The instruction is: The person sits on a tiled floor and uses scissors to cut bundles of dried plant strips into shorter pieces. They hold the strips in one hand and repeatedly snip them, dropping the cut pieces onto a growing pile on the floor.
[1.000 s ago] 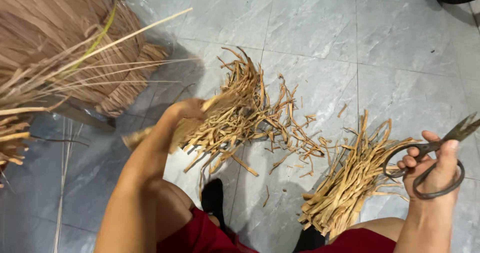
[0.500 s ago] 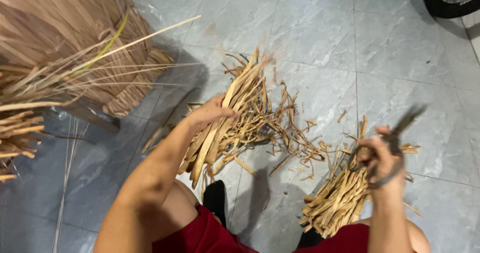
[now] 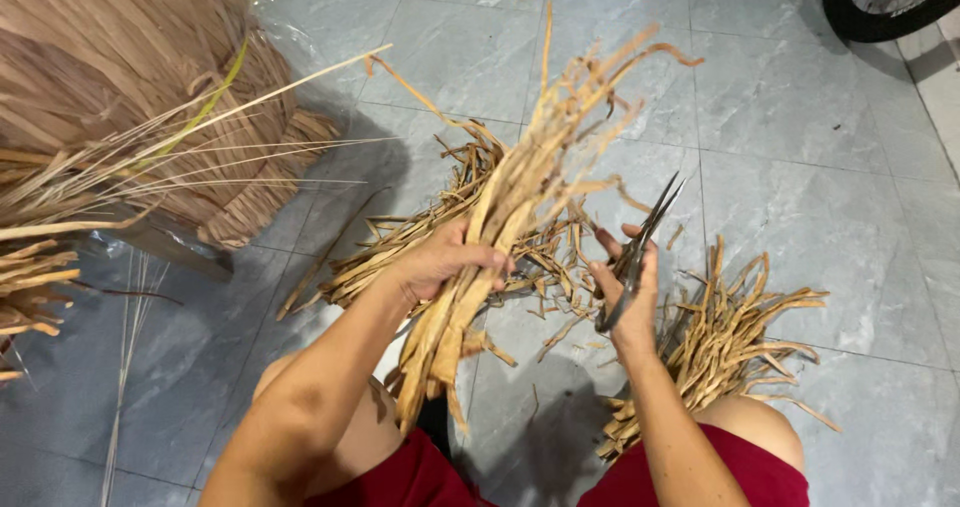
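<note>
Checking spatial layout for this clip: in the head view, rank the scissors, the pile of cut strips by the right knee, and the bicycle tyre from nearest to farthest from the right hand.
1. Scissors: held in the right hand, blades pointing up.
2. Pile of cut strips: on the floor just right of that hand, beside the knee.
3. Bicycle tyre: top right corner, well away.

Both hands raised before the knees, left hand (image 3: pixel 440 262) clenched, right hand (image 3: pixel 625 287) curled.
</note>
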